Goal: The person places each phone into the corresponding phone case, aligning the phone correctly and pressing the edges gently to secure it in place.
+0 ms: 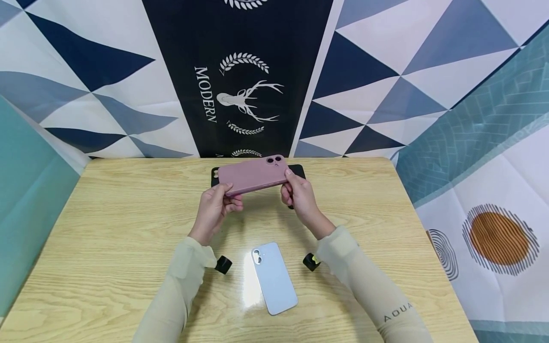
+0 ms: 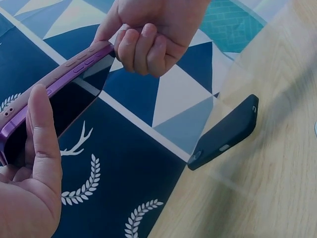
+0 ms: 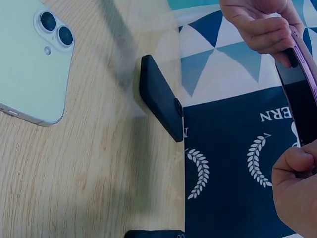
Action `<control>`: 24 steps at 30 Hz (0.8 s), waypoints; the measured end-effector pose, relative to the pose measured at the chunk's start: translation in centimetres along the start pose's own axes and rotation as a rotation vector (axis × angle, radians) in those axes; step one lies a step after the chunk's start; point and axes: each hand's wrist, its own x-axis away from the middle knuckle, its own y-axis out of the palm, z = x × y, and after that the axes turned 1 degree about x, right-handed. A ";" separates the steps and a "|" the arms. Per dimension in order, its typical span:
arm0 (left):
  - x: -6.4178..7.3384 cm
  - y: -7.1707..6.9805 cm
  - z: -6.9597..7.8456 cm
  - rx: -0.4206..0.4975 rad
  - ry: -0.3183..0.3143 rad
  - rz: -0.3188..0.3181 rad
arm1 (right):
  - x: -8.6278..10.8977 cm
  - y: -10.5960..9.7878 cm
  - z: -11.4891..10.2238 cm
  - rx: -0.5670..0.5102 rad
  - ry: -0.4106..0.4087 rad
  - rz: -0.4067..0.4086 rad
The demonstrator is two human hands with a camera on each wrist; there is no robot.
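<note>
A light blue smartphone [image 1: 276,281] lies back up on the wood-grain counter [image 1: 128,243], its camera end at 11 o'clock and its other end at 5. Toward the counter's far edge, a black phone case [image 1: 214,181] with a corner cutout shows past the 9 o'clock end of the pink smartphone [image 1: 250,176], which covers part of it; a black piece [image 1: 298,170] shows past the 3 o'clock end. A patterned cloth [image 1: 266,33] rises at 12 o'clock, behind the counter. Small black blocks [image 1: 223,265] sit just beside the two sleeve cuffs.

The pink smartphone is raised off the counter, at 12 o'clock from the light blue one. Its long axis runs from between 8 and 9 to between 2 and 3 o'clock, lenses at the latter end, back up and dark screen beneath. The left hand's [image 1: 214,207] grip pinches the lens-free end; the right hand's [image 1: 300,195] grip pinches the lens end.
</note>
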 end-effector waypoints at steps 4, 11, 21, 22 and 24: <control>0.0 0.3 0.1 -0.012 0.001 -0.005 | 0.1 0.1 0.0 -0.051 -0.023 -0.014; 0.2 0.6 0.0 0.025 0.008 -0.003 | 0.3 0.6 -0.2 -0.166 -0.038 -0.018; 0.5 0.6 0.4 0.002 0.021 -0.016 | 0.4 0.9 0.3 -0.199 -0.026 -0.052; 0.5 0.5 0.4 0.001 0.020 -0.016 | 0.4 0.9 0.3 -0.201 -0.017 -0.066; 0.5 0.5 0.4 -0.004 0.020 -0.018 | 0.4 1.0 0.4 -0.201 -0.004 -0.093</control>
